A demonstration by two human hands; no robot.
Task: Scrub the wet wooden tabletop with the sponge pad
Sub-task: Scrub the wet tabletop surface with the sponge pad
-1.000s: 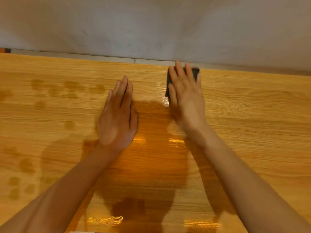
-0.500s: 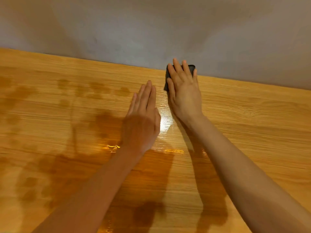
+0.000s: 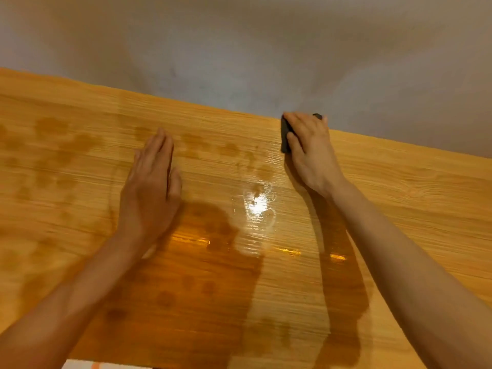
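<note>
A wet wooden tabletop [image 3: 399, 209] fills the view, with dark damp patches and a shiny puddle [image 3: 259, 209] near the middle. My right hand [image 3: 310, 153] presses down flat on a dark sponge pad [image 3: 285, 137] at the table's far edge, against the wall. Only the pad's left side and a far corner show past my fingers. My left hand [image 3: 151, 190] lies flat on the wood with its fingers together, palm down, holding nothing, left of the puddle.
A grey wall [image 3: 239, 54] runs along the table's far edge. A small white and orange object [image 3: 85, 364] peeks in at the bottom left, at the near edge of the table.
My right hand and the sponge pad have slid right along the far edge. The gap between my hands has widened, uncovering the shiny puddle between them.
</note>
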